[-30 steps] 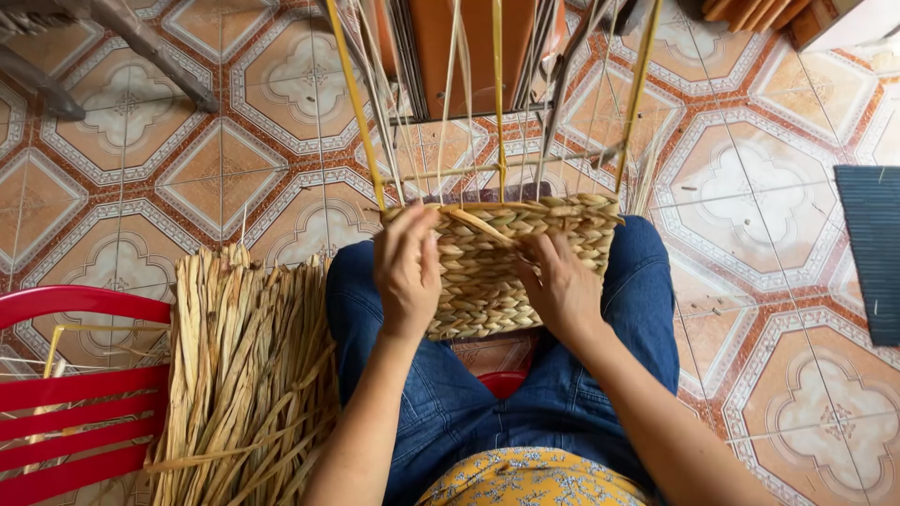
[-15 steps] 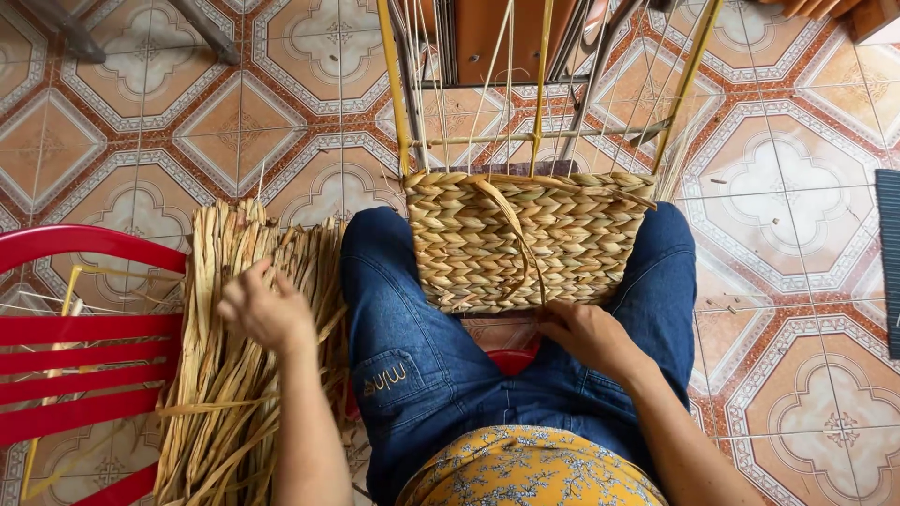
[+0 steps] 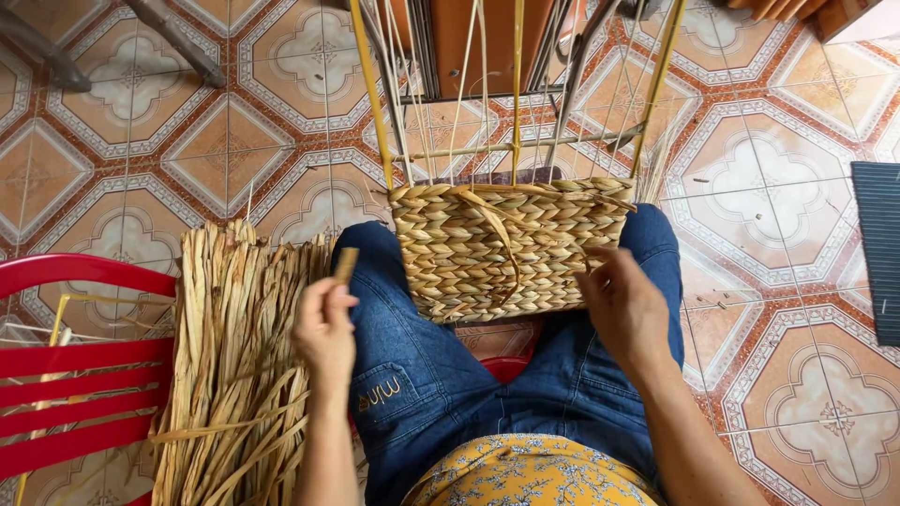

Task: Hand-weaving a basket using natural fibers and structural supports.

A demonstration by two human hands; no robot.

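Dried straw-coloured fibre fills the head view: a half-woven basket (image 3: 511,245) rests on the person's denim-clad lap, braided rows running left to right, its bare upright stakes (image 3: 516,94) rising away from the body toward the tiled floor (image 3: 225,141). The left hand (image 3: 325,328) is off to the basket's left, above the left thigh, fingers closed in a pinch round the end of one flat fibre strand (image 3: 345,265) that points up and away. Just beside that hand lies the loose fibre bundle (image 3: 234,356), its long axis running toward and away from the person, next to a red chair (image 3: 66,347). The right hand (image 3: 626,305) is the nearer one to the weave: fingers loosely spread, tips touching the basket's lower right edge, gripping nothing that I can see
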